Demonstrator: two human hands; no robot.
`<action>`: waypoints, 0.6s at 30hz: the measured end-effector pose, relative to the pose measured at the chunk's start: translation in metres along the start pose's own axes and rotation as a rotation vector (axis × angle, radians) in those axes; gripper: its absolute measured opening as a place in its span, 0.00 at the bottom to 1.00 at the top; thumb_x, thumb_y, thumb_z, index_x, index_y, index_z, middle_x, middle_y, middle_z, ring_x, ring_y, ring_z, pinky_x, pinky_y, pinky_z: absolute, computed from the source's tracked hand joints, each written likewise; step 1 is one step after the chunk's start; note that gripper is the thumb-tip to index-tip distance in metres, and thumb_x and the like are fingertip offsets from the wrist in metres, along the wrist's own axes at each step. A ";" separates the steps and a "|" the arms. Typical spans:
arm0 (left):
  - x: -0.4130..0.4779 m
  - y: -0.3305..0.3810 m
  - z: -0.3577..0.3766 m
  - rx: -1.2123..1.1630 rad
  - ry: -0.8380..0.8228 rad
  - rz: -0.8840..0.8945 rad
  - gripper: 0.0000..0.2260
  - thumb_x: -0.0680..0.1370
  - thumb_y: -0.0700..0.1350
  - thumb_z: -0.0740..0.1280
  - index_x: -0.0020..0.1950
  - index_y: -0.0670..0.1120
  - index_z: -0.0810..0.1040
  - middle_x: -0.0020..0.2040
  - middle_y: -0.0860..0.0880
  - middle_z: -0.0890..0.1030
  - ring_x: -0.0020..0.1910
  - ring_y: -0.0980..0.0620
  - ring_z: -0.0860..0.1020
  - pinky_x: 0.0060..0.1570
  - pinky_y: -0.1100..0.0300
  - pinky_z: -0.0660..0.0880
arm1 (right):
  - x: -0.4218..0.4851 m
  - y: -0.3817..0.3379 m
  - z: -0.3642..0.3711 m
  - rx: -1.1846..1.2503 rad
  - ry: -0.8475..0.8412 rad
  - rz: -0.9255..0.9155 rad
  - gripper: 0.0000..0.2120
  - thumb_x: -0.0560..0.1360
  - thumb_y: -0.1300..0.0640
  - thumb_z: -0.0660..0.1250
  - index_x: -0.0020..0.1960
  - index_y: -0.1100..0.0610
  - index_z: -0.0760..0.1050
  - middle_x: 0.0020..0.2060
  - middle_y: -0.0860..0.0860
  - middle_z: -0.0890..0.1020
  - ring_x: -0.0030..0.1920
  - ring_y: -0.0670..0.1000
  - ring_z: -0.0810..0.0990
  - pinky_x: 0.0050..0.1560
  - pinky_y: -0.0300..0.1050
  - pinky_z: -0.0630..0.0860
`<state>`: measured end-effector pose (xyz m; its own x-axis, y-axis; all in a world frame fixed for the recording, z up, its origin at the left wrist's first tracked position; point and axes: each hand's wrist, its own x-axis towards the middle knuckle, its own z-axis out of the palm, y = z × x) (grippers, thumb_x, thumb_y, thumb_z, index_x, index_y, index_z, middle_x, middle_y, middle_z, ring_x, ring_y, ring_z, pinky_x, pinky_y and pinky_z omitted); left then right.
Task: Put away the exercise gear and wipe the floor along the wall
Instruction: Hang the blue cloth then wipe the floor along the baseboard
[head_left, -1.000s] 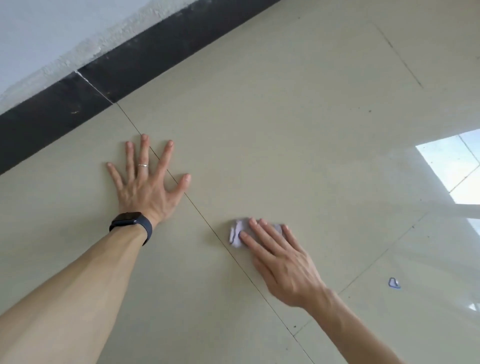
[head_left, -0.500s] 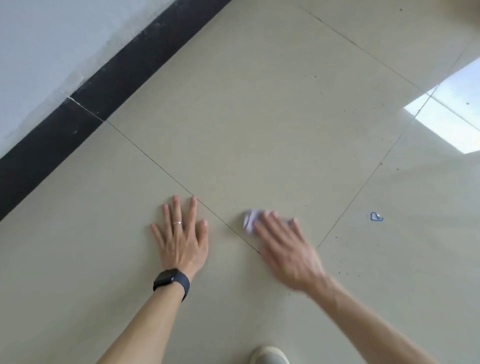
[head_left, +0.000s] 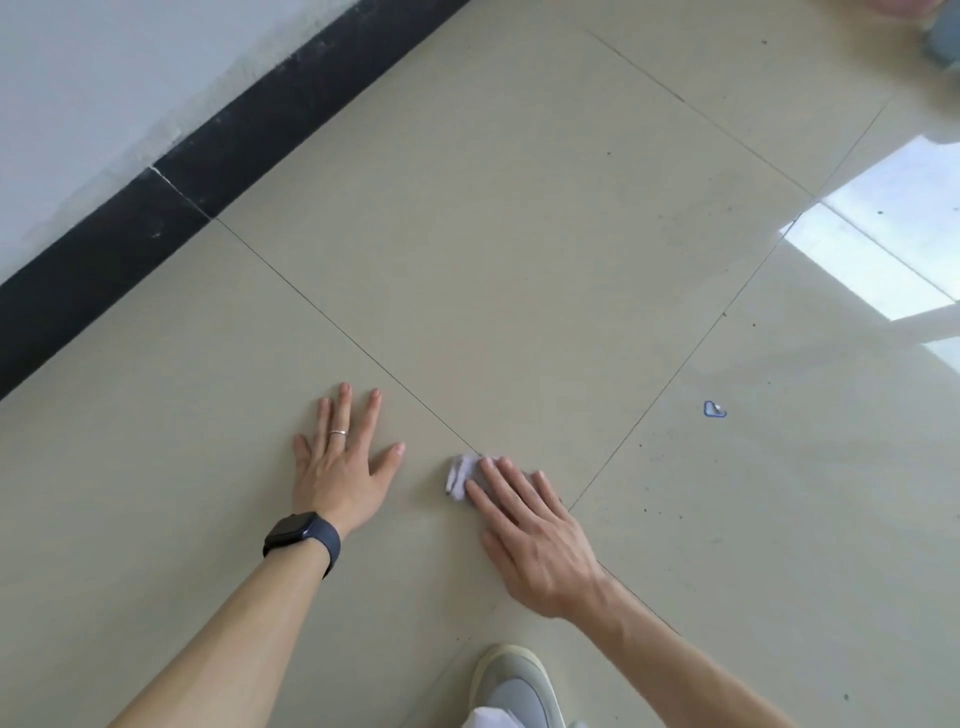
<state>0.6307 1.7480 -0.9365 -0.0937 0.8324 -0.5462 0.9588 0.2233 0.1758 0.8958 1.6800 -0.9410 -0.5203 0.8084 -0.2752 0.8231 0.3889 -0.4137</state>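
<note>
My right hand (head_left: 524, 530) presses flat on a small crumpled pale-lilac wipe (head_left: 461, 475) on the beige tiled floor (head_left: 519, 260); only the wipe's left edge shows past my fingertips. My left hand (head_left: 343, 467), with a ring and a dark watch on the wrist, lies flat on the floor with fingers spread, a short way left of the wipe. The black skirting (head_left: 208, 171) and the white wall (head_left: 93, 78) run diagonally across the upper left.
My grey shoe (head_left: 514, 686) shows at the bottom middle. A small blue-outlined scrap (head_left: 714, 409) lies on the floor to the right. Dark specks dot the tiles at the right. A bright window reflection (head_left: 878, 244) sits at the right edge. Blurred objects (head_left: 935, 31) fill the top right corner.
The view has pulled back from the wall. My right hand with the wipe has slid towards me, and my left hand has also come back along the floor. My shoe has come into view.
</note>
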 end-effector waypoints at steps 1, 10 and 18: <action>0.000 -0.002 0.000 -0.015 0.013 0.008 0.32 0.81 0.64 0.52 0.80 0.62 0.38 0.80 0.54 0.32 0.79 0.50 0.35 0.76 0.42 0.44 | 0.011 0.006 -0.003 -0.031 -0.005 -0.041 0.27 0.84 0.47 0.51 0.82 0.48 0.52 0.81 0.48 0.50 0.81 0.51 0.47 0.78 0.56 0.52; -0.005 -0.046 -0.012 -0.025 0.072 -0.085 0.35 0.78 0.68 0.56 0.80 0.63 0.42 0.81 0.52 0.38 0.80 0.49 0.39 0.76 0.41 0.46 | 0.174 0.125 -0.117 0.147 0.154 0.721 0.30 0.84 0.45 0.46 0.82 0.52 0.42 0.81 0.53 0.41 0.80 0.55 0.39 0.78 0.62 0.44; -0.023 -0.117 -0.008 -0.074 0.144 -0.296 0.30 0.80 0.66 0.48 0.80 0.63 0.44 0.82 0.52 0.40 0.81 0.47 0.43 0.76 0.39 0.48 | 0.170 -0.056 -0.016 -0.065 -0.009 -0.172 0.27 0.84 0.45 0.50 0.81 0.51 0.53 0.81 0.49 0.50 0.81 0.52 0.45 0.78 0.58 0.48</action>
<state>0.5188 1.7069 -0.9380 -0.4076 0.7876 -0.4621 0.8626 0.4981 0.0882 0.7649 1.8023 -0.9504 -0.6562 0.7238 -0.2131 0.7349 0.5490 -0.3983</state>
